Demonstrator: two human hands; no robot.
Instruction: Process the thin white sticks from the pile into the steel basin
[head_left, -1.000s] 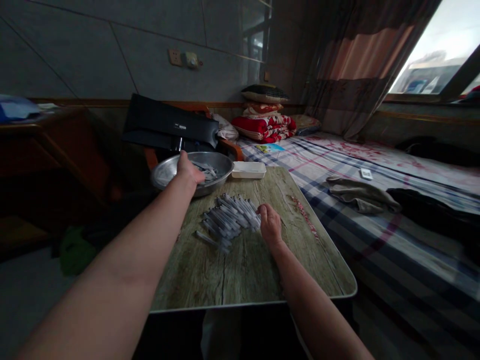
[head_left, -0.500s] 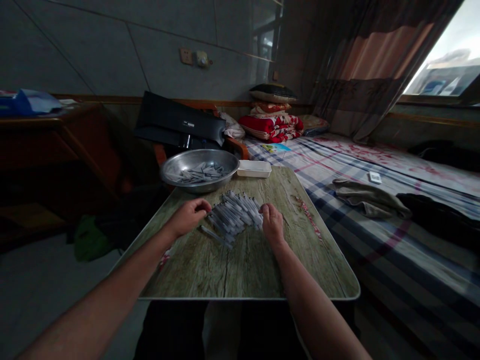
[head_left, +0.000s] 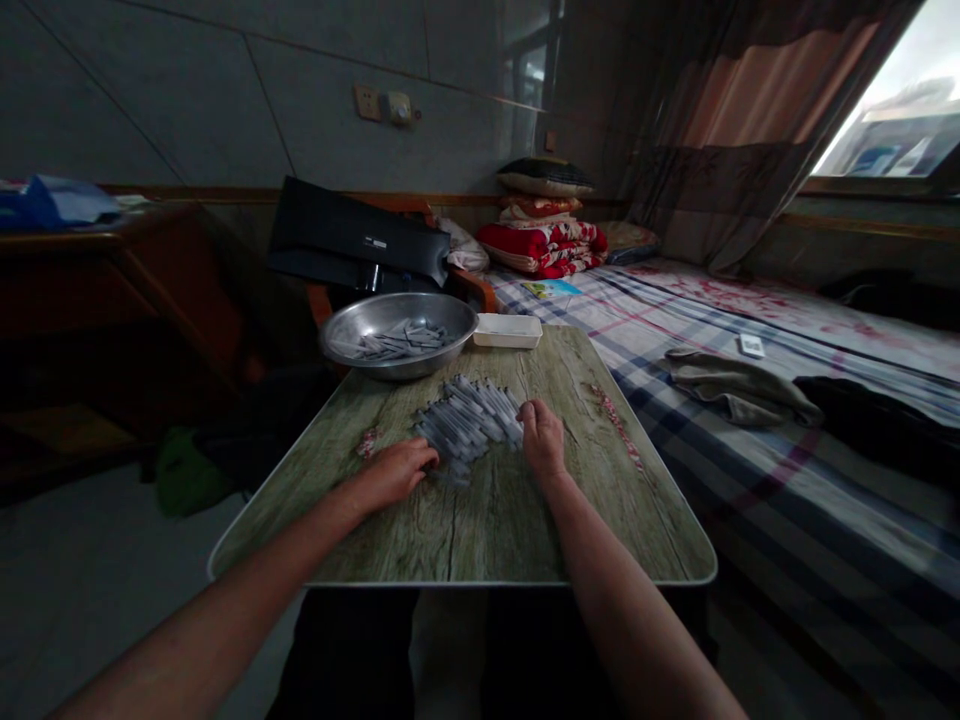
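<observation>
A folding table (head_left: 480, 530) with a wood-grain top stands in the lower middle of the frame, and a checked bed (head_left: 750, 480) runs along its right side. Beyond the table's far edge sit a steel basin (head_left: 457, 318), with more slim tubes (head_left: 401, 342) lying inside it, and a white tray (head_left: 508, 331). A black monitor (head_left: 356, 235) lies tilted behind the basin; folded bedding (head_left: 540, 240) is stacked at the head of the bed, and a curtain (head_left: 720, 130) hangs at the upper right beside a bright window (head_left: 877, 130).

A pile of grey tubes (head_left: 466, 420) lies mid-table, nearer the far edge than the near one. The tubes lie side by side, mostly pointing from upper left to lower right, while the heap itself stretches the other way.

The left hand (head_left: 394, 475) lies flat on the table, its fingers (head_left: 424, 456) pressed together, their tips touching the pile's lower left edge. The right hand (head_left: 541, 440) sits at the pile's right end, its fingers (head_left: 527, 412) slightly curled against the tubes — whether they pinch any, I cannot tell.
</observation>
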